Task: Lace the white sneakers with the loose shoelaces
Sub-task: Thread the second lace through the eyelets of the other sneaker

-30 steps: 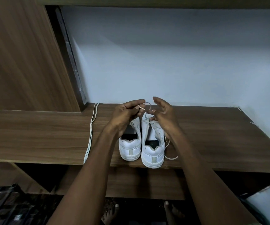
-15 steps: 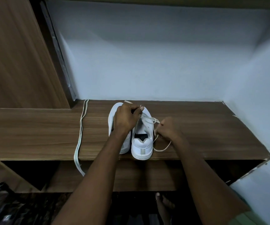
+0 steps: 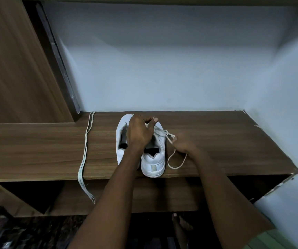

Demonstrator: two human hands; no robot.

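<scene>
A: What's around, anything blocking?

B: Wooden shelf [image 3: 216, 141] set in a pale wall niche [image 3: 162, 69], brown wood panel [image 3: 10, 69] on the left. One bare foot [image 3: 180, 225] shows on the floor below. Left hand [image 3: 139, 133] and forearm cover the gap between the shoes and most of the left sneaker's heel.

A: Counts?

B: Two white sneakers: left sneaker [image 3: 122, 130] and right sneaker [image 3: 153, 160], side by side, heels at the shelf's front edge. Two laces: a spare shoelace [image 3: 85, 153] lying well left of the shoes, doubled, its ends hanging over the front edge; a working lace [image 3: 162, 132] crossing the right sneaker's eyelets, with a loop [image 3: 176, 162] lying on the shelf just right of it.

A: Hands?

B: Left hand curls over the shoe tops, thumb and finger pinching a lace end near the toes. Right hand [image 3: 184, 144] is beside the right sneaker, fingers pinching the working lace.

A: Versus 0.5 s ago?

B: Hands, shoes and spare lace keep the same arrangement. One foot visible then too.
</scene>
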